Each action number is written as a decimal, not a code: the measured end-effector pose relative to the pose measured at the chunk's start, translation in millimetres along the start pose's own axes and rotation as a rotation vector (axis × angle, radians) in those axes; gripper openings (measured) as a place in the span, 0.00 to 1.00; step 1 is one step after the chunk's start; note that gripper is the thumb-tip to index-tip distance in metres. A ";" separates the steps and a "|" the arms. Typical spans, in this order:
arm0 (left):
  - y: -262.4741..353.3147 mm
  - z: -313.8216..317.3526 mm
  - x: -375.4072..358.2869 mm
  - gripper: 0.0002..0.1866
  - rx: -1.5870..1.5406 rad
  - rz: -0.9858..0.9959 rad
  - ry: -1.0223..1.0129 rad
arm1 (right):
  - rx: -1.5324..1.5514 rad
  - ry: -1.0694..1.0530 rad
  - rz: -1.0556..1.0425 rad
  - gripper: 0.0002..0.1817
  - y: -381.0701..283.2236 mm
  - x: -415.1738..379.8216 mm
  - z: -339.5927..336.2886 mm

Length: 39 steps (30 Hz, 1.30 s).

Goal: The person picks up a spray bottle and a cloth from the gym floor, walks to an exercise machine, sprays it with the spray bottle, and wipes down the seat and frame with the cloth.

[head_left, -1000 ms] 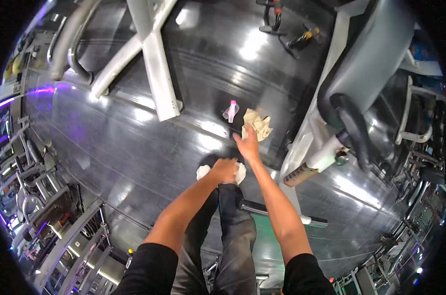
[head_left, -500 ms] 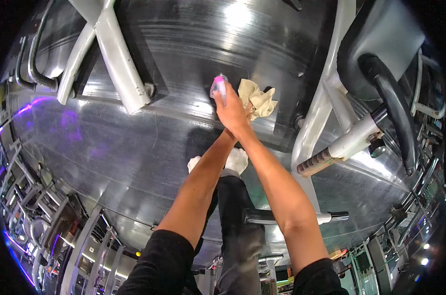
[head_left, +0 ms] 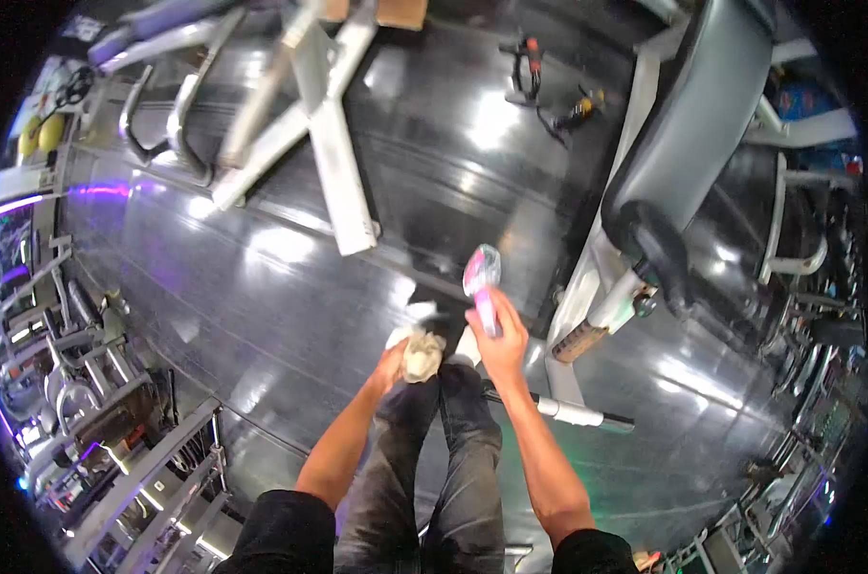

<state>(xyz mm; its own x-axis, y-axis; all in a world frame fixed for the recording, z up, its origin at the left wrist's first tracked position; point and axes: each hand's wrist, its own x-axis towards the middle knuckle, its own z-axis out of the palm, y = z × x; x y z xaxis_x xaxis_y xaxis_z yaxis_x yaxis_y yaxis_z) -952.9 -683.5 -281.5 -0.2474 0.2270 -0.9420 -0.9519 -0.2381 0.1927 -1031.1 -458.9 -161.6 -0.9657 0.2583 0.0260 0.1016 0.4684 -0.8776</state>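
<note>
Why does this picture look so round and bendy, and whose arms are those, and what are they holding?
The picture comes from a small camera worn on a person's head, pointing down. Its lens sees very wide, so straight things bend and the corners go dark. The two arms at the bottom belong to that person, and you can also see their legs in dark trousers. The left hand grips a crumpled pale cloth. The right hand holds a clear spray bottle with pink parts. Below is a shiny black floor in a gym. Around the person stand exercise machines: a white metal frame ahead and a grey padded seat to the right. Some small tools lie on the floor farther away.
</note>
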 end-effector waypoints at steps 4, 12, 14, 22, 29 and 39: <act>32.3 15.4 -139.2 0.31 -0.375 0.108 -0.354 | -0.069 -0.150 -0.104 0.25 -82.2 -2.7 -42.1; 21.5 30.2 -306.0 0.26 -0.722 0.250 -0.240 | -0.041 -0.422 -0.214 0.27 -224.1 -19.1 -88.8; 21.3 32.3 -343.5 0.26 -0.800 0.317 -0.248 | 0.063 -0.481 -0.113 0.26 -255.9 -22.7 -89.1; 22.5 3.3 -480.6 0.26 -0.892 0.530 -0.200 | 0.431 -0.905 -0.118 0.19 -360.7 -68.7 -51.3; -21.7 -61.4 -523.2 0.25 -0.811 0.700 -0.105 | 0.186 -1.042 -0.614 0.15 -487.4 -99.0 -22.9; 11.8 -116.4 -543.6 0.28 -0.864 1.034 -0.301 | 0.347 -1.176 -0.809 0.31 -530.3 -89.4 60.2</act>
<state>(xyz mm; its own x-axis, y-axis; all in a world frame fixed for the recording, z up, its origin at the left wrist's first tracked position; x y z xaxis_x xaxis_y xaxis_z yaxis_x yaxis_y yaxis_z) -808.5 -919.6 200.8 -0.9009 -0.2432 -0.3595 0.0728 -0.9013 0.4271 -1013.1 -781.3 272.7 -0.3820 -0.8712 0.3084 -0.4468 -0.1180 -0.8868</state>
